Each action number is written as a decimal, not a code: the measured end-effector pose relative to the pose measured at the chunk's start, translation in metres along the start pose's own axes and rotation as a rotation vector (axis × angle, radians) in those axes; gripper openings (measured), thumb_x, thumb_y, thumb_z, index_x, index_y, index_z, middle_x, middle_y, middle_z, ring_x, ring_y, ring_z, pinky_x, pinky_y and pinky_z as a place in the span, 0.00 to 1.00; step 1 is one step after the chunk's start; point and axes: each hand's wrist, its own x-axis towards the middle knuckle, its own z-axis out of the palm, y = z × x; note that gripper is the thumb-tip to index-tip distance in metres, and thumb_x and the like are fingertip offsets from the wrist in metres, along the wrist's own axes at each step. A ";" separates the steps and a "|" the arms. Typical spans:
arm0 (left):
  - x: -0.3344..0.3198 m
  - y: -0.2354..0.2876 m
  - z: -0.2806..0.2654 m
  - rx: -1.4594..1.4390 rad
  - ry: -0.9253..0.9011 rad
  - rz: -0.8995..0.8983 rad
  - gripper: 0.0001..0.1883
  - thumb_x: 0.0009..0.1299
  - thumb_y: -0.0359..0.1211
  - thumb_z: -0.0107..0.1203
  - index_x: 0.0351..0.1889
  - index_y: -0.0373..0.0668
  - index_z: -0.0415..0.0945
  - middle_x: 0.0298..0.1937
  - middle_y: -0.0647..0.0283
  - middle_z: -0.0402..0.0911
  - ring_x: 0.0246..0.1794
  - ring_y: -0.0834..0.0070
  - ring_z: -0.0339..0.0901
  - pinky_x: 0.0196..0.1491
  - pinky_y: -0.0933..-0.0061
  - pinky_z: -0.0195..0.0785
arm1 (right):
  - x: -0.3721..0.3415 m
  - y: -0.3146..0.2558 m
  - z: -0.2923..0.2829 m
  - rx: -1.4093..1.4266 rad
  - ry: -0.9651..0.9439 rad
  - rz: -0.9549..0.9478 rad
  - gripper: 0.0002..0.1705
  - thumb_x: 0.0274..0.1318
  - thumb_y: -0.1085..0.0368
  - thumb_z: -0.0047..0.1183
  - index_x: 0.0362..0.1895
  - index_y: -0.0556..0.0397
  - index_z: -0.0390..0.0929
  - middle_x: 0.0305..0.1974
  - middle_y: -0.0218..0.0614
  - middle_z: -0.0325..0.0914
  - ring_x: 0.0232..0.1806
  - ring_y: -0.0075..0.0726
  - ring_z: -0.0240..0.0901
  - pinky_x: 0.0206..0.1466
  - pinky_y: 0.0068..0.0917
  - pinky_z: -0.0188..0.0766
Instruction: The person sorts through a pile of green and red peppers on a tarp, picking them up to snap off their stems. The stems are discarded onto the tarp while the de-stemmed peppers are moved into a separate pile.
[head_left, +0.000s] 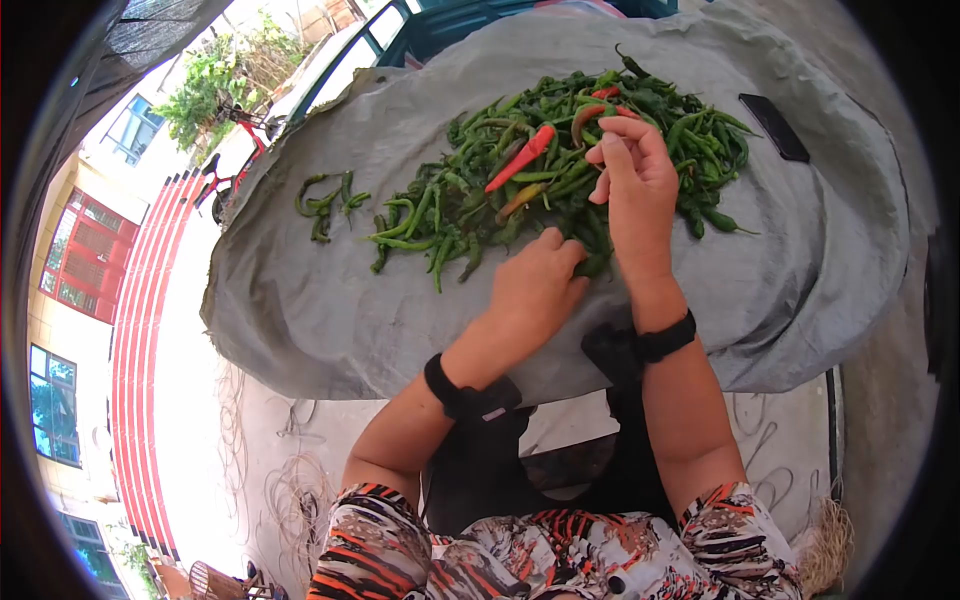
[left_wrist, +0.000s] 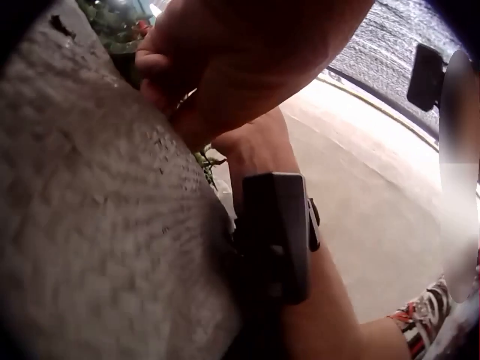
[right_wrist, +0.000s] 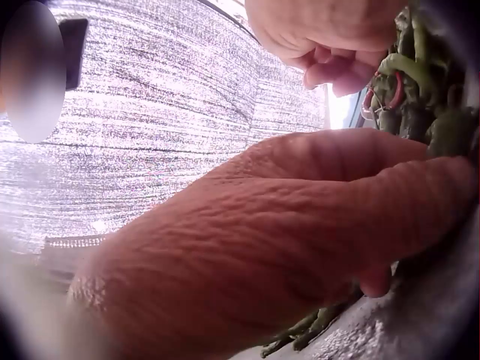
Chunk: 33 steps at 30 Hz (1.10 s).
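Green peppers [head_left: 660,105] with a few red ones [head_left: 522,158] lie heaped on a grey cloth [head_left: 390,320]. At the heap's near edge my left hand [head_left: 540,280] curls its fingers round a dark green pepper [head_left: 594,265]; in the right wrist view this hand [right_wrist: 285,217] shows large, its thumb against a green pepper [right_wrist: 452,131], fingertips partly hidden. The left wrist view shows the same hand [left_wrist: 217,67] low over the cloth [left_wrist: 97,187]. Raised above the heap, my right hand [head_left: 642,185] has loosely bent fingers, with nothing visible in them [right_wrist: 330,45].
A few green peppers [head_left: 322,205] lie apart at the left of the cloth. A dark phone [head_left: 775,127] rests at its right. Behind is a teal metal frame [head_left: 440,32]; a red bicycle [head_left: 240,160] and red-edged steps [head_left: 150,330] stand farther left.
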 end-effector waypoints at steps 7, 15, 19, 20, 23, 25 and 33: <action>-0.004 -0.011 -0.027 -0.288 0.323 -0.060 0.12 0.69 0.32 0.57 0.47 0.35 0.75 0.41 0.54 0.75 0.36 0.58 0.76 0.38 0.63 0.68 | 0.003 -0.010 -0.012 -0.098 -0.159 0.100 0.10 0.67 0.61 0.51 0.45 0.52 0.78 0.26 0.21 0.72 0.25 0.11 0.64 0.21 0.14 0.59; -0.013 -0.031 -0.021 -0.581 0.248 -0.017 0.12 0.74 0.32 0.53 0.52 0.35 0.75 0.36 0.68 0.73 0.28 0.82 0.71 0.33 0.79 0.67 | -0.005 -0.008 -0.008 -0.191 -0.658 0.291 0.13 0.68 0.57 0.50 0.41 0.53 0.78 0.25 0.24 0.73 0.19 0.14 0.65 0.21 0.15 0.60; -0.016 -0.039 -0.052 -0.626 0.196 -0.235 0.15 0.72 0.33 0.57 0.53 0.34 0.75 0.37 0.65 0.77 0.28 0.83 0.73 0.33 0.80 0.68 | -0.005 -0.004 -0.002 0.016 -0.516 0.330 0.12 0.69 0.58 0.49 0.42 0.54 0.78 0.27 0.28 0.75 0.17 0.16 0.65 0.20 0.15 0.62; -0.010 -0.046 -0.063 -0.638 0.209 -0.310 0.18 0.71 0.34 0.59 0.55 0.33 0.74 0.39 0.63 0.79 0.29 0.83 0.74 0.32 0.80 0.68 | -0.004 -0.003 -0.001 0.025 -0.493 0.330 0.12 0.69 0.58 0.49 0.42 0.54 0.78 0.27 0.28 0.76 0.18 0.16 0.65 0.20 0.15 0.62; 0.011 -0.067 -0.092 -0.633 0.451 -0.339 0.27 0.69 0.39 0.62 0.60 0.33 0.71 0.43 0.57 0.82 0.34 0.80 0.77 0.36 0.78 0.70 | -0.006 -0.004 0.002 0.046 -0.462 0.342 0.12 0.70 0.59 0.49 0.43 0.54 0.78 0.28 0.27 0.75 0.18 0.14 0.65 0.21 0.14 0.62; 0.014 -0.085 -0.092 -0.393 0.564 -0.324 0.30 0.68 0.42 0.62 0.62 0.33 0.70 0.46 0.54 0.82 0.38 0.76 0.79 0.40 0.75 0.71 | -0.007 -0.005 0.005 0.037 -0.460 0.342 0.12 0.70 0.59 0.49 0.44 0.54 0.78 0.28 0.26 0.75 0.18 0.13 0.64 0.22 0.14 0.62; 0.005 -0.128 -0.051 0.190 0.339 -0.436 0.27 0.64 0.47 0.61 0.57 0.41 0.75 0.49 0.50 0.79 0.52 0.53 0.77 0.52 0.57 0.69 | -0.009 -0.002 0.008 -0.071 -0.510 0.338 0.10 0.69 0.61 0.49 0.44 0.53 0.78 0.28 0.26 0.75 0.18 0.13 0.64 0.21 0.14 0.63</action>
